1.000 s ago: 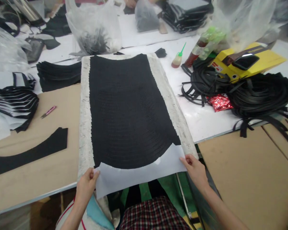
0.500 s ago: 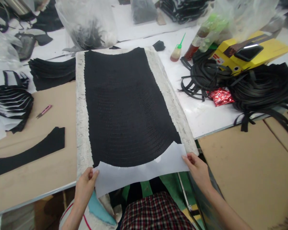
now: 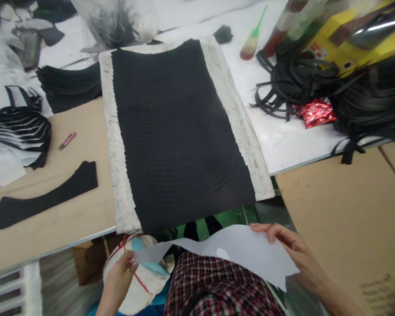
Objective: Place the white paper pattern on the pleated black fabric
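A thin white curved sheet point(image 3: 246, 250) hangs bent above my lap, with a small pale patch near its middle. My left hand point(image 3: 121, 276) is closed on its narrow left end. At the other end, my right hand point(image 3: 286, 243) grips the upper edge between thumb and fingers. Just beyond the sheet, overlapping black curved pieces point(image 3: 181, 140) lie in close rows on a whitish board point(image 3: 228, 92). A single black curved piece point(image 3: 49, 193) rests apart on the brown cardboard to the left.
Pink-handled thread snips point(image 3: 67, 140) lie on the left cardboard point(image 3: 82, 127). Black-and-white strips point(image 3: 23, 136) and stacked black pieces point(image 3: 70, 87) are beyond. At right are a green-tipped bottle point(image 3: 250, 41), a red packet point(image 3: 317, 113) and coiled black straps point(image 3: 292, 83).
Both hands have drawn the white sheet off the near end of the black pieces, toward my lap. Its right end has tilted and curled downward. My view has shifted too.
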Motion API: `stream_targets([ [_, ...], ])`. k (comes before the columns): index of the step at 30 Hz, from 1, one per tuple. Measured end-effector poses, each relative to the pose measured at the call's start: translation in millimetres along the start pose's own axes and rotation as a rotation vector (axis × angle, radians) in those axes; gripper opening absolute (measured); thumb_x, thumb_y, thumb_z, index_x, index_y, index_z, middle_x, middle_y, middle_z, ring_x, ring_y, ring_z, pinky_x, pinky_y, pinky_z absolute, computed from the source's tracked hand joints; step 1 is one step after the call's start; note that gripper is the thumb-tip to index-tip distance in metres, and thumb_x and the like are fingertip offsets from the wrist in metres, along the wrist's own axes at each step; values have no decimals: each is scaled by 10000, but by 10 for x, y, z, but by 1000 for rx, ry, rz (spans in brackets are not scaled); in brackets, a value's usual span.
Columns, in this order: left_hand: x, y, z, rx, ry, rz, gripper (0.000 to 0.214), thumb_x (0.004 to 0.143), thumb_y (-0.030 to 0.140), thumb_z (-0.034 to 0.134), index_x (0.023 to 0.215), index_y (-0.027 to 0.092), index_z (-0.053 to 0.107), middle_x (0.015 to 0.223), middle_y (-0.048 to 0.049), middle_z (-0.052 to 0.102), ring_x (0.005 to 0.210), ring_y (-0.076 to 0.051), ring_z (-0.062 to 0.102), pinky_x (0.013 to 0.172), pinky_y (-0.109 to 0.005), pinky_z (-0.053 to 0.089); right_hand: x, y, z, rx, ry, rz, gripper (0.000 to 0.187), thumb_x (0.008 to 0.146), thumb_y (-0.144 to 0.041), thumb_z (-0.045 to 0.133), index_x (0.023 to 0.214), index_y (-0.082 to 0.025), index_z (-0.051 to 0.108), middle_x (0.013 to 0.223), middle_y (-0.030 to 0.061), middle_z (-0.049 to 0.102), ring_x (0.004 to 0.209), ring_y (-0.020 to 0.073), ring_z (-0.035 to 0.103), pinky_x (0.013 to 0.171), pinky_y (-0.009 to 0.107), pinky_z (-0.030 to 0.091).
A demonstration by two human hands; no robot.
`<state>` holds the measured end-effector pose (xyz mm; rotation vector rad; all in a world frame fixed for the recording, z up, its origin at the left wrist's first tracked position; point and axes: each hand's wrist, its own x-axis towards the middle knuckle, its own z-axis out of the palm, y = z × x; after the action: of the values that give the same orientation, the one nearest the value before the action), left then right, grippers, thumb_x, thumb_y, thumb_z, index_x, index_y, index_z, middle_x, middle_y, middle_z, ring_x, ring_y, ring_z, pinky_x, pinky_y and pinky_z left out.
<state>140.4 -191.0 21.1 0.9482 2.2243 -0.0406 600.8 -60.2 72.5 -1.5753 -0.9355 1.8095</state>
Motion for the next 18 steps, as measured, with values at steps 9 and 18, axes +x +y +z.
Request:
stream_targets([
  [9,-845,1454,736,-213,-515,682,660,832,295,650,1433,316,379,1445,-53,501,1330,-232,449,1143,-426,369,-135,-2,286,57,-131,56,299,807,-511,695,792,-227,604,1059,109,697,1056,279,617,835,352,509],
  [18,-1076,2233,1301,-444,-379,614,634,760,481,723,1266,194,471,1241,-116,571,1161,-281,526,1007,-468,457,-260,-3,502,329,202,73,262,736,-418,758,802,-249,569,965,28,701,796,200,649,631,269,535],
])
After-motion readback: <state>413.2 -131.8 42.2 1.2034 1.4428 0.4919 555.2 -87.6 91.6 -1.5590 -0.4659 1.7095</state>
